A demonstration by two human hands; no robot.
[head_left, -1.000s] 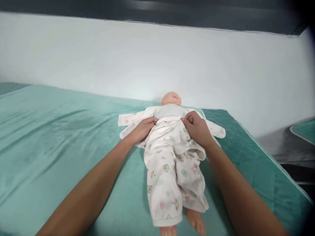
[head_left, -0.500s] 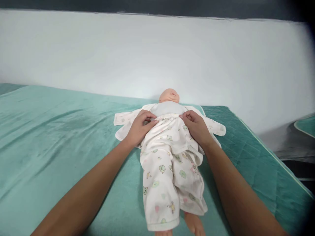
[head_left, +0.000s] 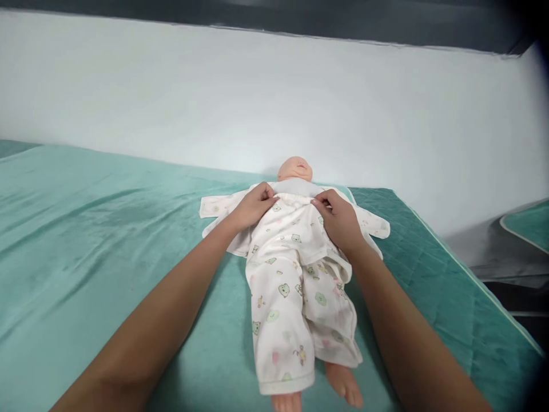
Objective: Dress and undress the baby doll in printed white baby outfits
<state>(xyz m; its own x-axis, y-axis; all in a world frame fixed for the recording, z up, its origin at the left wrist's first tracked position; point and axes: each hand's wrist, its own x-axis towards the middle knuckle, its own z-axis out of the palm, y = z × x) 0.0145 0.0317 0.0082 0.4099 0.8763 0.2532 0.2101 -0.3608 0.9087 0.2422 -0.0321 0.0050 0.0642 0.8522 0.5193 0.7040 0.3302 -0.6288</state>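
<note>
A baby doll [head_left: 295, 168] lies on its back with its head toward the wall and its feet toward me. Printed white baby pants [head_left: 283, 292] cover its legs, and their gathered waistband is up over the belly. My left hand [head_left: 257, 205] pinches the waistband on its left side. On the other side, my right hand [head_left: 337, 217] grips the same waistband between thumb and fingers. Under the pants, a white long-sleeved baby top [head_left: 375, 223] lies spread open, its sleeves out to both sides. A pale grey cloth [head_left: 295, 186] shows across the chest.
A green plush cover [head_left: 107, 257] with wrinkles on the left lies under the doll. Its quilted right part [head_left: 433, 274] ends at a piped edge. The white wall [head_left: 214, 97] stands right behind the head. Another green padded edge [head_left: 529, 226] shows at far right.
Both hands have drawn the waistband a little higher toward the doll's chest, the left hand more so. Less of the grey cloth shows. The view has tilted slightly.
</note>
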